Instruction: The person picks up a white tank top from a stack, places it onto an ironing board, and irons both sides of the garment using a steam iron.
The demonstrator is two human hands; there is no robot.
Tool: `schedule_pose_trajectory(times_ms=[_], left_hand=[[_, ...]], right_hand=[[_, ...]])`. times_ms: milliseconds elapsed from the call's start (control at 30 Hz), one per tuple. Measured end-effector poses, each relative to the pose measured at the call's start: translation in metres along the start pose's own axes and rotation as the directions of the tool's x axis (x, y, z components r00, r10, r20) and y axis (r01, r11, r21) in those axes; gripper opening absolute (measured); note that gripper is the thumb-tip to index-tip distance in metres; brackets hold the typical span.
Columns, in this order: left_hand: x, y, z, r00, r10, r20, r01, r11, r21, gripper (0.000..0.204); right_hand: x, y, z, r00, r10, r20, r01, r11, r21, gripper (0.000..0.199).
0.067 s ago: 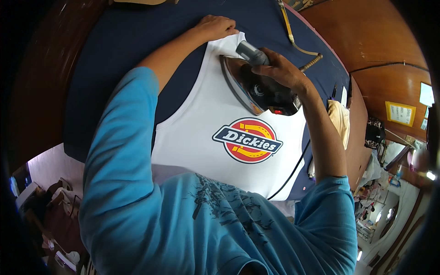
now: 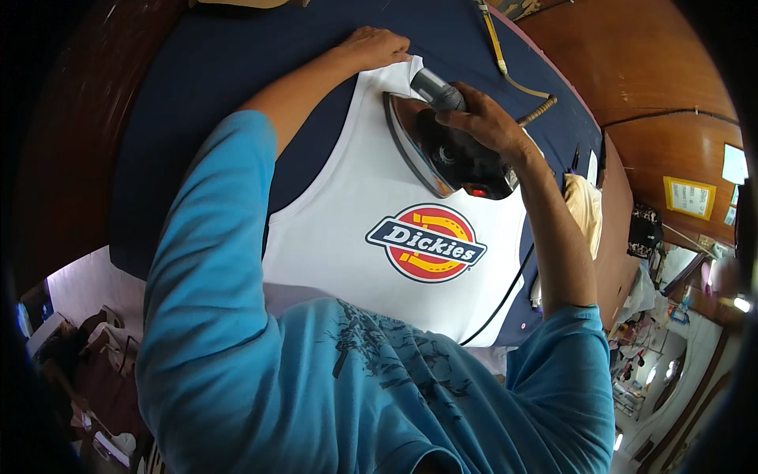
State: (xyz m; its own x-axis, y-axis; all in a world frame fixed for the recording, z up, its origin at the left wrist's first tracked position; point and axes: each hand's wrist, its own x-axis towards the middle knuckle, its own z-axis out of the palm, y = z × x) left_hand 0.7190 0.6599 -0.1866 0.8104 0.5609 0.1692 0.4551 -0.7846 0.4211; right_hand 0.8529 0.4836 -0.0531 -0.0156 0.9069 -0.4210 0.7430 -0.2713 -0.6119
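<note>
A white sleeveless shirt [image 2: 359,213] with a round red, yellow and dark blue emblem [image 2: 426,242] lies flat on a dark blue padded table [image 2: 213,71]. My right hand [image 2: 482,118] grips the handle of a black iron [image 2: 442,150] that sits on the shirt's upper part, near the shoulder strap. My left hand [image 2: 375,46] presses flat on the top edge of the shirt's strap, fingers together, just left of the iron's tip.
The iron's black cord [image 2: 501,296] runs down over the shirt's right side. A yellowish cord with a wrapped end [image 2: 517,83] lies at the far right of the table. A cream cloth [image 2: 586,207] sits at the table's right edge. Wooden walls surround the table.
</note>
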Motion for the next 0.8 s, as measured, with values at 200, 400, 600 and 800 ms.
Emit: schedule_pose_trajectory(times_ms=[200, 400, 600, 800], left_hand=[[0.017, -0.015, 0.003, 0.988, 0.152, -0.008, -0.151, 0.986, 0.073, 0.028], [0.024, -0.026, 0.008, 0.975, 0.224, 0.007, -0.224, 0.972, 0.073, 0.031], [0.022, -0.022, 0.005, 0.981, 0.189, 0.036, -0.191, 0.977, 0.094, 0.027], [-0.052, -0.005, -0.031, 0.874, -0.175, -0.454, 0.125, 0.983, -0.138, 0.032]], right_hand=[[0.006, -0.01, 0.011, 0.973, -0.108, -0.205, 0.059, 0.971, -0.231, 0.049], [0.011, -0.038, 0.03, 0.97, -0.241, 0.011, 0.225, 0.888, -0.402, 0.059], [0.005, -0.049, 0.045, 0.954, -0.277, 0.116, 0.297, 0.806, -0.512, 0.05], [0.009, -0.05, 0.044, 0.937, -0.344, 0.063, 0.331, 0.815, -0.475, 0.043]])
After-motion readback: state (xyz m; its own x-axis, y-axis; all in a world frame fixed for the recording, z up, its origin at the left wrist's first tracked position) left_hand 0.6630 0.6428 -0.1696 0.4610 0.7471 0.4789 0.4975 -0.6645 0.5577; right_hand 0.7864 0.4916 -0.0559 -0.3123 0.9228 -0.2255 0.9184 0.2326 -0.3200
